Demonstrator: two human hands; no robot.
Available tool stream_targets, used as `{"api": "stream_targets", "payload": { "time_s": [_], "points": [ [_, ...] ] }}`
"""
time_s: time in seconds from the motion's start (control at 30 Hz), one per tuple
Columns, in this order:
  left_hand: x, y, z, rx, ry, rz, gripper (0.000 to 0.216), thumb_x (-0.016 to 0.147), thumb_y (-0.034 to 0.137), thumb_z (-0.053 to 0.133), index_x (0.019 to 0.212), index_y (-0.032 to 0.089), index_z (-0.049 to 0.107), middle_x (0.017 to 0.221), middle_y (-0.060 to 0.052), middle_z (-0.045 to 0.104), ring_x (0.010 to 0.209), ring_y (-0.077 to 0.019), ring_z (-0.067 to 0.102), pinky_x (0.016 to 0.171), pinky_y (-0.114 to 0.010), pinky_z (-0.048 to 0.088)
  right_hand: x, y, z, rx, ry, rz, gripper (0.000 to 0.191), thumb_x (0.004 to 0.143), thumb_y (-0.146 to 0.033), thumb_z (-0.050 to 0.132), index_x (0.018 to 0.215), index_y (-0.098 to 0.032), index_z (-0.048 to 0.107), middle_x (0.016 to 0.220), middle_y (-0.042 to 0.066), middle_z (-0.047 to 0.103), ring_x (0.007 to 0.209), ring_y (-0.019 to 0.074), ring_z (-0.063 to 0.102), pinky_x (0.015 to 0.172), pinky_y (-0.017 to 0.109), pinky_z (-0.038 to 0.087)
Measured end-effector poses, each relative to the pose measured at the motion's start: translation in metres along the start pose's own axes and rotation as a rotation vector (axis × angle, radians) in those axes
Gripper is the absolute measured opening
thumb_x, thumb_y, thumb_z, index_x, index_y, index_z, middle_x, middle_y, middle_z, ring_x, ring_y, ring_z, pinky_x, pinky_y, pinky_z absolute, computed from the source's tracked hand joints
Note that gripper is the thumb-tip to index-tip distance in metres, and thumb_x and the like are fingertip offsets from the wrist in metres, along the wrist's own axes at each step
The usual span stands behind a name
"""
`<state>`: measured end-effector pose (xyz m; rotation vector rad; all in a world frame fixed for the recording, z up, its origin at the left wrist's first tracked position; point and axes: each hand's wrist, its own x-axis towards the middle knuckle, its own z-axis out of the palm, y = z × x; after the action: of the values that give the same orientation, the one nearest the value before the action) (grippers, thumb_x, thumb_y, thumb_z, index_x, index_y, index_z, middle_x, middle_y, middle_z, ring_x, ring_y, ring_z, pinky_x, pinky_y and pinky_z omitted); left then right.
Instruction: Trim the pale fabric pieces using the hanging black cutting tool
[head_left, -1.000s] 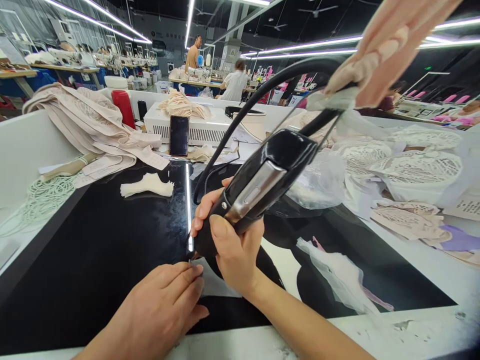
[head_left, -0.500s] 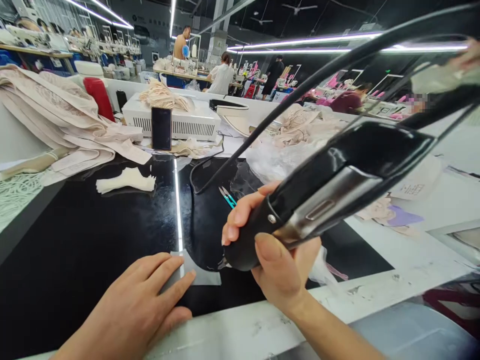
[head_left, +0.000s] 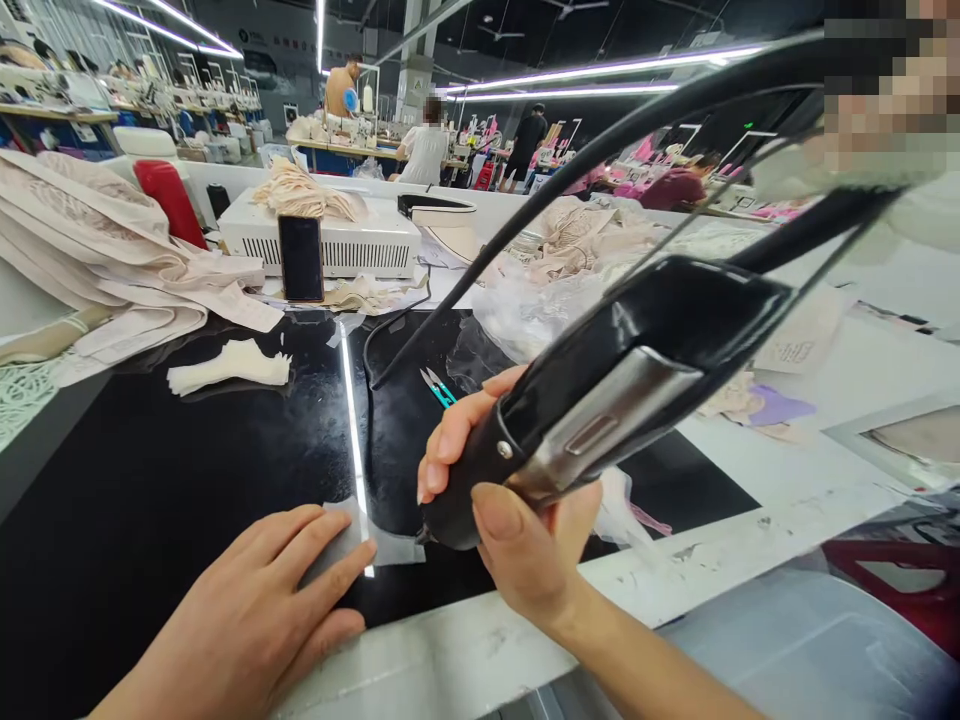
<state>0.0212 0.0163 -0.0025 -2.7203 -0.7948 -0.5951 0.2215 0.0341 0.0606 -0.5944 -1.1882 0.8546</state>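
Note:
My left hand (head_left: pixel 262 590) lies flat with fingers spread, its fingertips pressing a small translucent film piece (head_left: pixel 397 547) on the black work surface (head_left: pixel 225 460). My right hand (head_left: pixel 517 530) is wrapped round a black corded hand tool (head_left: pixel 577 400) with a silver metal lever. The tool slants down to the left, its narrow metal tip at the film's right edge; whether the tip touches it I cannot tell. A thick black cable (head_left: pixel 525 215) arches from the tool's back end. Beyond my right fingers lie thread snips (head_left: pixel 438 387) with teal handles.
A stack of cream fabric pieces (head_left: pixel 229 367) lies at left. Behind stand a phone (head_left: pixel 301 258) and a white vented box (head_left: pixel 367 240). Beige fabric strips (head_left: pixel 112 250) heap at left, clear plastic (head_left: pixel 517 310) at right. People and sewing machines occupy the background.
The whole scene has shifted left in the view. My right hand and the tool have dipped slightly, with the tip staying by the film's right edge. My left hand still presses the film.

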Motion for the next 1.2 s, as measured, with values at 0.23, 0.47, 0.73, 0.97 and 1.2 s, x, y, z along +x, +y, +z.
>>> {"api": "stream_targets", "payload": {
  "time_s": [0.23, 0.47, 0.73, 0.97, 1.2],
  "points": [
    [0.003, 0.0, -0.004, 0.015, 0.061, 0.021, 0.034, 0.106, 0.041, 0.045, 0.119, 0.023, 0.069, 0.12, 0.0, 0.074, 0.11, -0.0197, 0.065, 0.105, -0.037, 0.039, -0.001, -0.003, 0.0, -0.064, -0.002, 0.043, 0.052, 0.076, -0.056, 0.079, 0.104, -0.028, 0.046, 0.074, -0.004, 0.06, 0.053, 0.0129, 0.056, 0.045, 0.026, 0.052],
    [0.024, 0.008, -0.003, -0.039, 0.024, 0.045, 0.034, 0.107, 0.035, 0.042, 0.119, 0.018, 0.069, 0.112, -0.001, 0.075, 0.106, -0.0191, 0.067, 0.1, -0.033, 0.048, -0.005, 0.001, -0.006, -0.058, -0.027, 0.038, 0.048, 0.078, -0.051, 0.076, 0.107, -0.028, 0.045, 0.077, -0.002, 0.058, 0.055, 0.0144, 0.056, 0.046, 0.029, 0.054],
    [0.024, 0.017, 0.006, -0.144, -0.041, 0.005, 0.034, 0.106, 0.031, 0.041, 0.12, 0.016, 0.068, 0.112, -0.005, 0.074, 0.105, -0.0221, 0.068, 0.09, -0.034, 0.058, -0.001, -0.004, 0.003, -0.03, -0.047, 0.056, 0.04, 0.072, -0.017, 0.065, 0.091, -0.028, 0.032, 0.065, -0.01, 0.044, 0.048, 0.0102, 0.045, 0.041, 0.024, 0.043],
    [0.019, 0.02, 0.008, -0.101, -0.061, 0.03, 0.031, 0.105, 0.03, 0.044, 0.122, 0.018, 0.067, 0.114, -0.007, 0.073, 0.104, -0.0238, 0.068, 0.089, -0.038, 0.058, 0.0, -0.01, 0.002, -0.036, -0.002, 0.099, 0.042, 0.07, -0.021, 0.067, 0.096, -0.028, 0.035, 0.061, -0.011, 0.039, 0.048, 0.0111, 0.045, 0.042, 0.025, 0.043],
    [0.017, 0.021, 0.006, -0.083, -0.067, 0.028, 0.032, 0.105, 0.03, 0.044, 0.125, 0.021, 0.067, 0.115, -0.006, 0.073, 0.103, -0.0246, 0.069, 0.089, -0.04, 0.058, -0.003, -0.009, 0.0, -0.053, 0.008, 0.098, 0.044, 0.07, -0.024, 0.07, 0.098, -0.028, 0.037, 0.063, -0.009, 0.045, 0.049, 0.0124, 0.047, 0.042, 0.027, 0.045]
  ]
}}
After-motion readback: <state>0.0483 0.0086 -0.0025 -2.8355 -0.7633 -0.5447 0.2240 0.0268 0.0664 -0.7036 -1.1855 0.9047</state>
